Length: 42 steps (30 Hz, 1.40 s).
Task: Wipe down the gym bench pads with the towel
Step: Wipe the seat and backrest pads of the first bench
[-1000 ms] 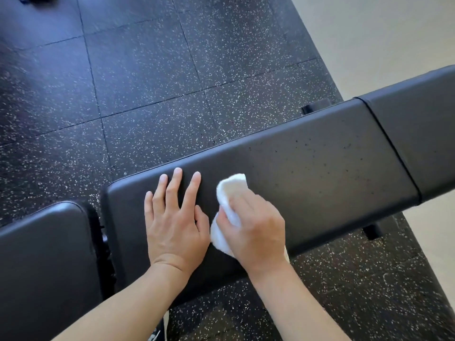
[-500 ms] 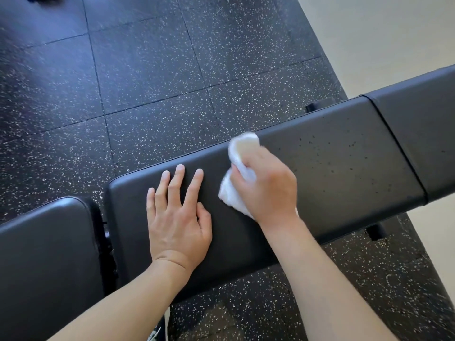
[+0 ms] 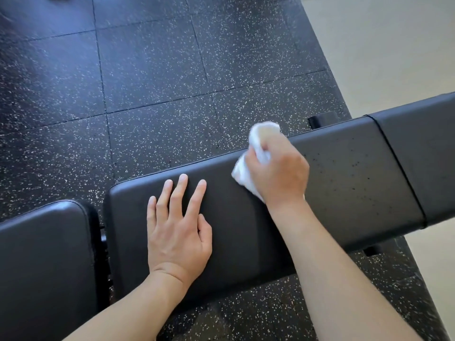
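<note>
Towel [image 3: 258,153] farther along, right of left hand [image 3: 176,232]

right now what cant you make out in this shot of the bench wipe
Head view only:
- Towel: mostly hidden by the right hand gripping it.
- Pad under the left hand: covered.
- Far-right pad: cut off by the frame edge.
- Bench frame: hidden beneath the pads.

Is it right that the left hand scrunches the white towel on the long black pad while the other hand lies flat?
Not quite. The head view shows the right hand scrunching the white towel on the long black pad; the left hand lies flat.
</note>
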{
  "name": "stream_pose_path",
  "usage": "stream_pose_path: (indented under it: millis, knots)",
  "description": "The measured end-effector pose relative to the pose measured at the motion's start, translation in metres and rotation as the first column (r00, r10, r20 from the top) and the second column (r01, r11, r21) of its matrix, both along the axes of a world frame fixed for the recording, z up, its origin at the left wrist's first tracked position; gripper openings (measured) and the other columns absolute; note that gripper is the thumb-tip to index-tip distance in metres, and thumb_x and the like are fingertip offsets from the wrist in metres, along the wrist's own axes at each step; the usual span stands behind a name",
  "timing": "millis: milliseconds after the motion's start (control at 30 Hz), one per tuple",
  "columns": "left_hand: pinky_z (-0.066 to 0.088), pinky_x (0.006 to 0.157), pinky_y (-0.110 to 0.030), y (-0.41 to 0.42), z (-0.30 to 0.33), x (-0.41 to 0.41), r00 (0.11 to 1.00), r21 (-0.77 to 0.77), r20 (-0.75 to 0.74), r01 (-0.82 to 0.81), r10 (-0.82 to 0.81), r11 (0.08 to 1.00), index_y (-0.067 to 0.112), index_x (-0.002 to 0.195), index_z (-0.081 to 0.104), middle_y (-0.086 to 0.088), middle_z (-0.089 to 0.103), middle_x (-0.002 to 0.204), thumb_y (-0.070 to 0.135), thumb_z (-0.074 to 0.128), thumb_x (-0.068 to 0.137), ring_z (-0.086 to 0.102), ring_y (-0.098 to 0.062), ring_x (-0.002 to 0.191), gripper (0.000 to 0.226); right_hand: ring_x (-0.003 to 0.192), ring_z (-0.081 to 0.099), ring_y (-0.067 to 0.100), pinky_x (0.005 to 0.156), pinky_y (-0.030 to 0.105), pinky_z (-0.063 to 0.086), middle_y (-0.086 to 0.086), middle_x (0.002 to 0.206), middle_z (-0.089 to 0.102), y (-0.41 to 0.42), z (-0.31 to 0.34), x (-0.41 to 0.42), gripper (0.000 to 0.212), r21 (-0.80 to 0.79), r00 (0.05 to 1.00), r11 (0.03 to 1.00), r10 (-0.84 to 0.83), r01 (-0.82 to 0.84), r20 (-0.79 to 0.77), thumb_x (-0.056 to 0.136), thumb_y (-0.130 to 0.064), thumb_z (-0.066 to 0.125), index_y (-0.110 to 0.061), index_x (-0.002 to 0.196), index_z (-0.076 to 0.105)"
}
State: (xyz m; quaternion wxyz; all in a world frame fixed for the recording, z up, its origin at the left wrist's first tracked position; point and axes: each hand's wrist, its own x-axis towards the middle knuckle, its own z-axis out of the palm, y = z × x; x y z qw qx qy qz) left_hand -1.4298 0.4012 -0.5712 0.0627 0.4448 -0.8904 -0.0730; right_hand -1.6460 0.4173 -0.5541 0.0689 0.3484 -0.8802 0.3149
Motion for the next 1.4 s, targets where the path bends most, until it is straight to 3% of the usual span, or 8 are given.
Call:
stream_pose_path:
  millis: [100,200,300,500,667,833,1167,1400]
  knots:
    - [0.02,0.128,-0.059,0.0,0.0,-0.001,1.0,0.001,0.006,0.001,-0.001,1.0,0.029,0.159,0.046,-0.009,0.038,0.167,0.03,0.042,0.095,0.032,-0.037,0.155,0.064,0.065,0.06,0.035,0.056,0.032,0.037,0.004,0.077,0.064,-0.028,-0.014,-0.021,0.024,0.097,1.0,0.995,0.022,-0.023,0.019,0.086,-0.032,0.069,-0.012,0.077,0.059]
    - [0.02,0.128,-0.059,0.0,0.0,-0.001,1.0,0.001,0.005,0.001,-0.001,1.0,0.028,0.158,0.047,-0.009,0.038,0.167,0.03,0.042,0.095,0.032,-0.037,0.155,0.064,0.063,0.06,0.033,0.056,0.032,0.037,0.004,0.077,0.063,-0.022,-0.016,-0.016,0.022,0.089,0.998,0.995,0.051,-0.048,-0.028,0.084,-0.031,0.068,-0.012,0.079,0.059]
    - [0.02,0.128,-0.059,0.0,0.0,-0.001,1.0,-0.003,-0.001,0.001,-0.001,1.0,0.028,0.159,0.046,-0.009,0.037,0.167,0.03,0.043,0.095,0.032,-0.037,0.155,0.064,0.06,0.056,0.029,0.052,0.035,0.044,0.001,0.072,0.056,0.013,-0.016,0.007,0.016,0.076,0.997,0.996,0.039,-0.034,-0.07,0.084,-0.03,0.058,-0.015,0.08,0.056]
    - [0.019,0.128,-0.059,0.0,0.0,0.0,1.0,0.002,0.0,0.001,-0.001,1.0,0.028,0.159,0.047,-0.009,0.036,0.168,0.03,0.042,0.096,0.031,-0.037,0.156,0.063,0.059,0.046,0.023,0.053,0.039,0.043,-0.003,0.069,0.048,0.085,-0.017,0.036,0.021,0.106,0.988,0.988,0.124,-0.115,-0.088,0.087,-0.027,0.068,-0.014,0.077,0.054]
    - [0.019,0.128,-0.059,0.0,0.001,-0.001,1.0,0.0,-0.01,0.0,0.0,1.0,0.028,0.158,0.048,-0.009,0.038,0.166,0.028,0.046,0.094,0.032,-0.038,0.155,0.064,0.066,0.057,0.029,0.057,0.037,0.042,0.003,0.076,0.058,0.036,-0.017,-0.003,0.021,0.115,0.984,0.987,0.13,-0.116,-0.123,0.083,-0.031,0.07,-0.013,0.083,0.06]
    - [0.02,0.128,-0.059,0.0,0.001,-0.001,1.0,-0.008,-0.004,0.003,-0.003,1.0,0.028,0.158,0.047,-0.01,0.039,0.166,0.029,0.044,0.094,0.033,-0.038,0.154,0.064,0.067,0.056,0.031,0.057,0.035,0.04,0.006,0.079,0.059,-0.013,-0.023,-0.034,0.023,0.106,0.981,0.99,0.111,-0.095,-0.157,0.084,-0.033,0.068,-0.012,0.08,0.059]
    - [0.019,0.128,-0.059,0.0,0.0,-0.002,1.0,-0.003,-0.013,0.003,-0.003,1.0,0.028,0.158,0.047,-0.01,0.038,0.166,0.029,0.042,0.095,0.032,-0.038,0.155,0.063,0.067,0.042,0.025,0.06,0.04,0.034,0.002,0.074,0.047,0.086,-0.018,0.034,0.028,0.149,0.951,0.967,0.232,-0.204,-0.203,0.098,-0.037,0.066,-0.015,0.081,0.061]
    - [0.02,0.128,-0.059,0.001,0.0,-0.001,1.0,-0.009,-0.011,0.002,-0.003,1.0,0.027,0.158,0.047,-0.011,0.039,0.165,0.028,0.043,0.094,0.033,-0.039,0.154,0.064,0.068,0.052,0.029,0.059,0.041,0.039,0.004,0.075,0.054,0.023,-0.024,-0.018,0.03,0.125,0.953,0.978,0.193,-0.167,-0.232,0.089,-0.042,0.071,-0.015,0.081,0.06]
